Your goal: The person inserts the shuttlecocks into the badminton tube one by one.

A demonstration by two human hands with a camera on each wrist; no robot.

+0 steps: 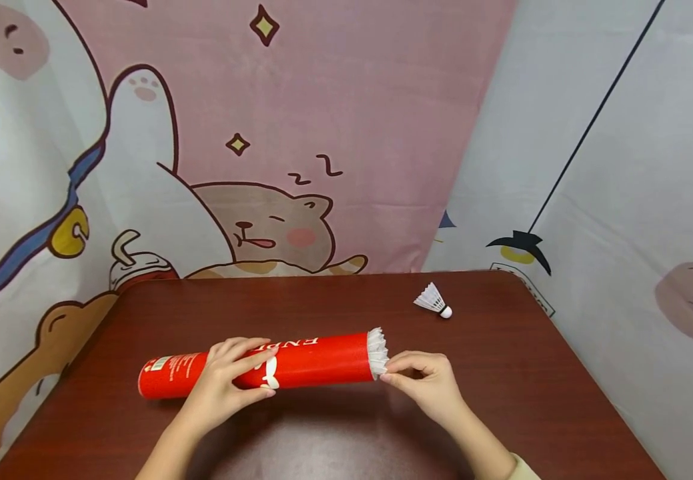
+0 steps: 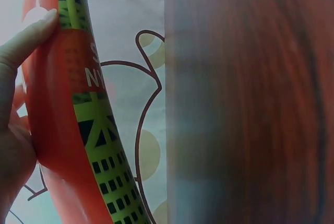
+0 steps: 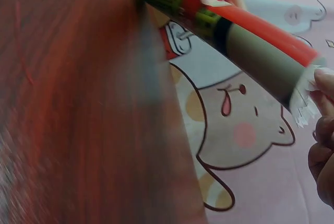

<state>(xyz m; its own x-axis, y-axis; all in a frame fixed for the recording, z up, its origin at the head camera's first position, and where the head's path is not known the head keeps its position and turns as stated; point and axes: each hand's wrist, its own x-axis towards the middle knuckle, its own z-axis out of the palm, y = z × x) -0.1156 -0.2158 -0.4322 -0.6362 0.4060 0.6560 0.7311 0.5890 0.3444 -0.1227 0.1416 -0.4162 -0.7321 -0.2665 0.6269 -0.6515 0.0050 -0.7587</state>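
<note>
A long red shuttlecock tube (image 1: 331, 360) lies crosswise in front of me, its right end a little higher than its left. My left hand (image 1: 219, 377) grips it around the middle, thumb on the near side and fingers over the top. White shuttlecock feathers (image 1: 377, 353) stick out of the tube's right end. With thumb and forefinger, my right hand (image 1: 427, 385) pinches the edge of these feathers. In the left wrist view the tube (image 2: 49, 104) shows a green and black patterned side. The right wrist view shows the feathers (image 3: 302, 98) beside my right fingertips.
A single white shuttlecock (image 1: 433, 301) lies on its side toward the back right of the dark brown table (image 1: 472, 427). Behind the table hangs a cloth (image 1: 346, 100) printed with cartoon animals, and it continues along both sides.
</note>
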